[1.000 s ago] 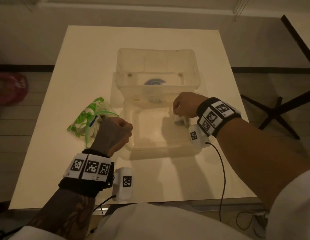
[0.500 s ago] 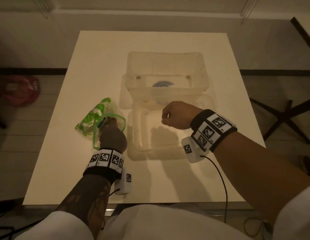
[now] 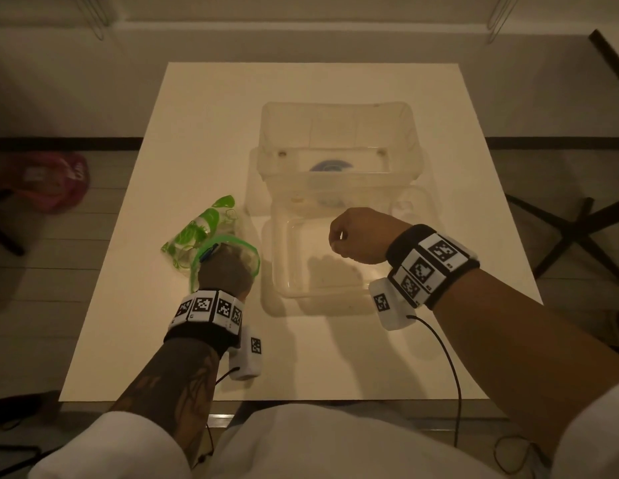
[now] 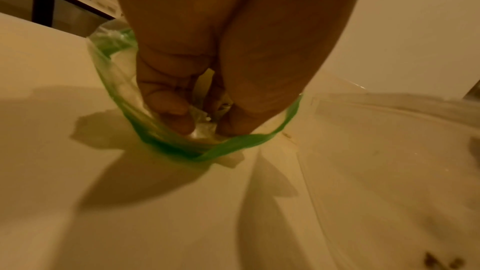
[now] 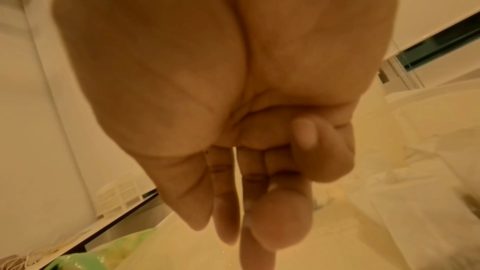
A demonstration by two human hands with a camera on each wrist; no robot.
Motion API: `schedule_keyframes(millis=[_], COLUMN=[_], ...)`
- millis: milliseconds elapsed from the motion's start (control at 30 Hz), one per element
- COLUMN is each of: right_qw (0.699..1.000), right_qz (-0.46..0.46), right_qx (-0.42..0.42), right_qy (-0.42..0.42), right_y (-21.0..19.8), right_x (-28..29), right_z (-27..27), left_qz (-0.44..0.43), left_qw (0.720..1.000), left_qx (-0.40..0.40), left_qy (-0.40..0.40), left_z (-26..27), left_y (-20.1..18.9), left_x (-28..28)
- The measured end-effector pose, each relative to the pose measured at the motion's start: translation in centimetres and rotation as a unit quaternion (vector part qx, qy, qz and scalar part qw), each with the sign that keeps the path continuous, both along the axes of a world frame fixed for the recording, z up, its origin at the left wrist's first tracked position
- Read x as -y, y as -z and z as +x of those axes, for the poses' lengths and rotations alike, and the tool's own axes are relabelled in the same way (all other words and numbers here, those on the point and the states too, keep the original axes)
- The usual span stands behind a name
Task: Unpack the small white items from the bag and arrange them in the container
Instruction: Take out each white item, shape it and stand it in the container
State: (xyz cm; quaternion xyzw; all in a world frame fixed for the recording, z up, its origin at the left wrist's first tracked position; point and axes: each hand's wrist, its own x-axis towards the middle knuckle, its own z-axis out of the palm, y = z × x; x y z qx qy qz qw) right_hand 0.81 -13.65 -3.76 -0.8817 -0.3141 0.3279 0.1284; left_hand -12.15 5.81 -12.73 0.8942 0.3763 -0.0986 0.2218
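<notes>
A clear zip bag point(image 3: 197, 233) with green print and a green rim point(image 4: 233, 143) lies on the table, left of a shallow clear container point(image 3: 283, 271). My left hand point(image 3: 225, 267) is inside the bag's mouth. There its fingertips point(image 4: 205, 126) pinch a small whitish wrapped item point(image 4: 203, 128). My right hand point(image 3: 339, 240) hovers over the middle of the shallow container with its fingers curled. In the right wrist view the thumb point(image 5: 280, 217) presses against the fingers, and only a thin white sliver shows between them. The shallow container's floor looks bare.
A deeper clear tub point(image 3: 335, 112) stands right behind the shallow container, with a blue round mark on its floor. The white table point(image 3: 197, 133) ends close to my body. A red bag point(image 3: 48, 181) lies on the floor at left, and a black table base point(image 3: 577, 233) stands at right.
My left hand has moved from beside the shallow container into the bag's mouth. My right hand has drifted left from the container's right edge to over its middle.
</notes>
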Motion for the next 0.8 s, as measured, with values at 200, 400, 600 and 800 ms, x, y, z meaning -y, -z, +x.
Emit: schedule_keyframes(millis=[200,400,600,800], right_qw=[1.000,1.000,0.999,0.986], right_qz=[0.005,0.013,0.048,0.158], right_qx=[-0.001,0.002,0.020,0.050], right_qy=[0.006,0.002,-0.004,0.006], right_y=[-0.1,-0.2,-0.5,-1.5], right_x=[0.2,0.6,0.5,0.7], right_z=[-0.1,-0.3,-0.7,-1.3], left_qz=[0.024,0.081,0.040,-0.060], left_qw=[0.999,0.993,0.983,0.947], left_qx=[0.032,0.086,0.179,0.315], left_qy=[0.003,0.022,0.014,0.002], left_z=[-0.4,-1.1,-2.2,-3.2], left_y=[0.0,0.0,-1.6,-7.0], left_x=[0.2,-0.1,0.0,1.9])
